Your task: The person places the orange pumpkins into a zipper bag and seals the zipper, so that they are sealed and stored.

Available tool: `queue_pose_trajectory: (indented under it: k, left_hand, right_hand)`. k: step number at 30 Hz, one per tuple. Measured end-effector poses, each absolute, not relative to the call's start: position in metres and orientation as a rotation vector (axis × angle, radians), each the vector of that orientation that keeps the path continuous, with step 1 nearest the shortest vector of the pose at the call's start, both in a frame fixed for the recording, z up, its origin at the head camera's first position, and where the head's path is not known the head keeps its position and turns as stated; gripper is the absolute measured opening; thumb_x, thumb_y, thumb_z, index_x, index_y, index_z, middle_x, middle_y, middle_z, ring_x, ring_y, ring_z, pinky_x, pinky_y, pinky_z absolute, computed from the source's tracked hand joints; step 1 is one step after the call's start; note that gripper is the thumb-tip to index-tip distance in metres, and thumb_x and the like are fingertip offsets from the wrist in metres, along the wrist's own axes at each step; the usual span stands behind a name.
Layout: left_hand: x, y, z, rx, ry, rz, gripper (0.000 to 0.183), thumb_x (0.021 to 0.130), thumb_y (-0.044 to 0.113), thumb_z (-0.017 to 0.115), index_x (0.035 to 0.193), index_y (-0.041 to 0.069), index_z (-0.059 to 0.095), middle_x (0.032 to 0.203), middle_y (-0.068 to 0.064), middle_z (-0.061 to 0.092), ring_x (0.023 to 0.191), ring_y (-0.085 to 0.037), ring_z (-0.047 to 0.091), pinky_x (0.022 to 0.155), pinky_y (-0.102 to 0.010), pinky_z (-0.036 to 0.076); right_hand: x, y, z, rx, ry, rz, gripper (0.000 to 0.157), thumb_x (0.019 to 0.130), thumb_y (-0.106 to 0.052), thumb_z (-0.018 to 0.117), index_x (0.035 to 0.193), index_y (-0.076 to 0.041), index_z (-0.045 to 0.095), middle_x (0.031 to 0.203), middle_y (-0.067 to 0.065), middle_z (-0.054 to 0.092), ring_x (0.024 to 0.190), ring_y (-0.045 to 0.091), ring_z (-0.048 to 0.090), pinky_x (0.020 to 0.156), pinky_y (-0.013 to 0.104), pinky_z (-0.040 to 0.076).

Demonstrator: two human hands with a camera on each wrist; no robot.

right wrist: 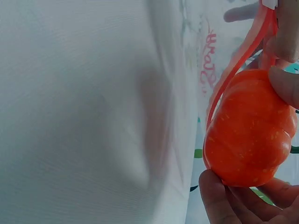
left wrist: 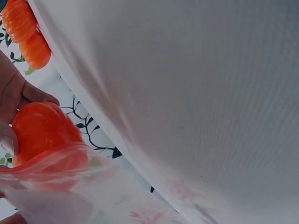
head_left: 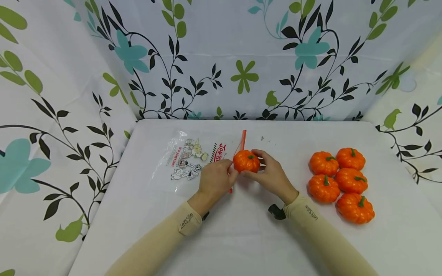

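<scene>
A small orange toy pumpkin (head_left: 246, 161) is at the red-edged mouth of a clear zip bag (head_left: 162, 168) printed with cartoon figures. My right hand (head_left: 272, 174) holds the pumpkin between thumb and fingers. With the thumb and fingers of my left hand (head_left: 215, 176), I pinch the bag's edge just left of the pumpkin. In the left wrist view, the clear film (left wrist: 60, 200) covers the lower part of the pumpkin (left wrist: 44, 126). The red zip strip (right wrist: 247, 51) bows open beside the pumpkin (right wrist: 250, 130) in the right wrist view.
Several more orange pumpkins (head_left: 324, 188) with green stems sit in a cluster on the right of the white table (head_left: 241, 245). A floral cloth (head_left: 221, 57) hangs behind the table and at its sides.
</scene>
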State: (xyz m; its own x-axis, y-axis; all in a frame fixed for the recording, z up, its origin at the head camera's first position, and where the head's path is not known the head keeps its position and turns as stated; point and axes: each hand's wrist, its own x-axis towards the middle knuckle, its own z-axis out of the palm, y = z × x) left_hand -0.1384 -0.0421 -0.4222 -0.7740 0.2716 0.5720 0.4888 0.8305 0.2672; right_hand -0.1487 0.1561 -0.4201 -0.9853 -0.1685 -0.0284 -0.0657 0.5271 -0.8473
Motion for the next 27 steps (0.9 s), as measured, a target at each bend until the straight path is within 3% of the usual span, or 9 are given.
queue_pose_trajectory:
  k: [8,15,18,22,27]
  left_hand:
    - [-0.139,-0.043,-0.424,-0.547,-2.463,-0.568,0.009,0.082,0.01,0.071,0.074,0.008,0.073,0.067,-0.002,0.069,0.054,-0.021,0.064,0.045,-0.033,0.049]
    - [-0.137,-0.042,-0.427,-0.59,-2.43,-0.56,0.01,0.082,0.008,0.071,0.073,0.007,0.07,0.071,-0.003,0.07,0.058,-0.022,0.067,0.047,-0.033,0.052]
    - [-0.135,-0.041,-0.428,-0.606,-2.406,-0.537,0.005,0.082,0.008,0.071,0.079,0.005,0.074,0.081,-0.005,0.075,0.066,-0.023,0.071,0.053,-0.033,0.056]
    - [-0.134,-0.039,-0.429,-0.623,-2.364,-0.481,0.015,0.082,0.009,0.072,0.093,0.003,0.08,0.095,-0.008,0.077,0.08,-0.023,0.075,0.061,-0.034,0.06]
    - [-0.134,-0.039,-0.428,-0.647,-2.325,-0.423,0.015,0.08,0.009,0.073,0.092,0.004,0.08,0.098,-0.008,0.077,0.086,-0.022,0.075,0.064,-0.035,0.061]
  right_hand:
    - [-0.149,0.158,-0.428,-0.328,2.643,-1.386,0.075,0.083,-0.033,0.084,0.148,-0.015,0.051,0.144,0.006,0.051,0.121,0.03,0.058,0.099,0.048,0.051]
    - [-0.15,0.152,-0.434,-0.325,2.603,-1.362,0.081,0.08,-0.039,0.085,0.15,-0.018,0.05,0.144,0.004,0.054,0.105,0.026,0.06,0.09,0.041,0.054]
    - [-0.151,0.147,-0.435,-0.319,2.601,-1.351,0.083,0.08,-0.036,0.086,0.15,-0.016,0.048,0.144,0.005,0.054,0.105,0.026,0.061,0.092,0.041,0.054]
    - [-0.152,0.141,-0.435,-0.421,2.613,-1.34,0.081,0.08,-0.029,0.087,0.148,-0.007,0.049,0.146,0.011,0.049,0.111,0.026,0.059,0.094,0.041,0.054]
    - [-0.154,0.137,-0.437,-0.496,2.669,-1.239,0.078,0.08,-0.03,0.087,0.146,-0.009,0.053,0.141,0.015,0.043,0.102,0.025,0.062,0.089,0.037,0.056]
